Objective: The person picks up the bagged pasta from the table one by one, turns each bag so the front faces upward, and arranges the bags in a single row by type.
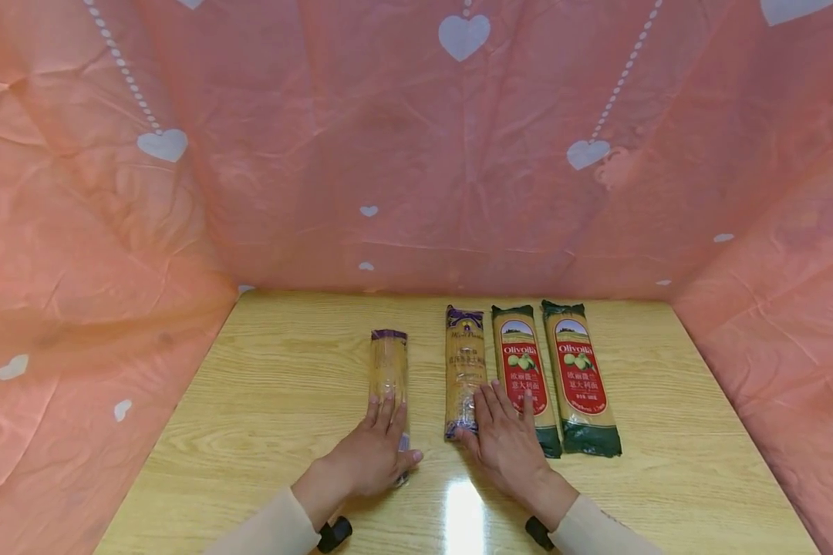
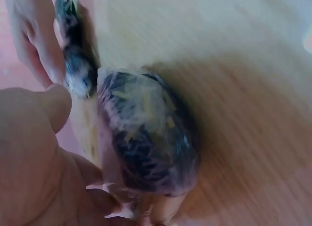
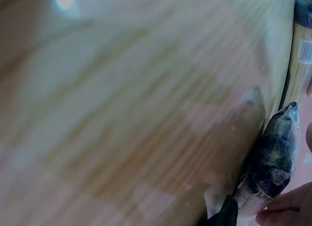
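Four fingers of my left hand (image 1: 368,460) lie fairly straight across the lower half of a clear spaghetti packet (image 1: 389,362) with a purple top band. Its thumb sticks out to the right. The crinkled dark end of this packet (image 2: 148,133) fills the middle of the left wrist view. My right hand (image 1: 512,451) rests with extended fingers over the lower right edge of a purple-ended spaghetti packet (image 1: 463,339). Those fingers also overlap the nearer red-labelled Olivoilà spaghetti packet (image 1: 517,324). In the right wrist view, a purple packet end (image 3: 270,160) is beside the fingers.
A second Olivoilà packet (image 1: 583,370) with green ends lies furthest right, roughly parallel to its neighbour. All packets lie on a wood-grain table (image 1: 278,362). Pink cloth (image 1: 403,154) with pale hearts stands behind the table and along both sides. A bright reflection shines near the front.
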Demonstrator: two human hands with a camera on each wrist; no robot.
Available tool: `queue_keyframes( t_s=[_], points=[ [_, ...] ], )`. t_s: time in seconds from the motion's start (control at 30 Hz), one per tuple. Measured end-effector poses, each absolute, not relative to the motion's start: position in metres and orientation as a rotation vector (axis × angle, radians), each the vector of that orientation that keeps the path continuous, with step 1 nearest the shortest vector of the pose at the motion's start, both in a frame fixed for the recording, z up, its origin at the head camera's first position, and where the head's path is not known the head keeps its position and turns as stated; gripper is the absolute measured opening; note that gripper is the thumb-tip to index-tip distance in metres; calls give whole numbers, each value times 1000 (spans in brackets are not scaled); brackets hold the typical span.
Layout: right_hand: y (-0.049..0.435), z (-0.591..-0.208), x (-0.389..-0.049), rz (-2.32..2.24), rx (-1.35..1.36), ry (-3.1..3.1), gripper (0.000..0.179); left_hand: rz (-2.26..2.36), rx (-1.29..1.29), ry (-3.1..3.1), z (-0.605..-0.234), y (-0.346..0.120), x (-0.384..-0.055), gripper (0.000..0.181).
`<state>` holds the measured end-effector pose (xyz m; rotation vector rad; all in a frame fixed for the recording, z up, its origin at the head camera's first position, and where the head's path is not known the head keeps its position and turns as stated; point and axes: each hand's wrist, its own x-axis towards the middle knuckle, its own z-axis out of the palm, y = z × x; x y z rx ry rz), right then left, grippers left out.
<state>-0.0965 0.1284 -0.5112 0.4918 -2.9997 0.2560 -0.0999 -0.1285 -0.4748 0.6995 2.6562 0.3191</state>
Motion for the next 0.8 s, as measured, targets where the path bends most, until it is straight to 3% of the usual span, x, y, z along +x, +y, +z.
queue_keyframes(
  t_s=[0.17, 0.3, 0.47, 0.8],
  points=[
    [127, -512, -96, 250, 467, -3006, 74, 293, 740, 2633, -463, -129, -96, 72],
    [122, -510, -94, 269, 429, -3012, 72, 253, 808, 2681, -456, -138, -106, 53],
    [112, -510, -88, 229, 428, -2945, 66, 272, 849, 2784, -459, -146, -130, 32],
    [78, -518, -75, 172, 620, -2538, 41, 117, 768, 2922, -468, -147, -192, 20]
  ],
)
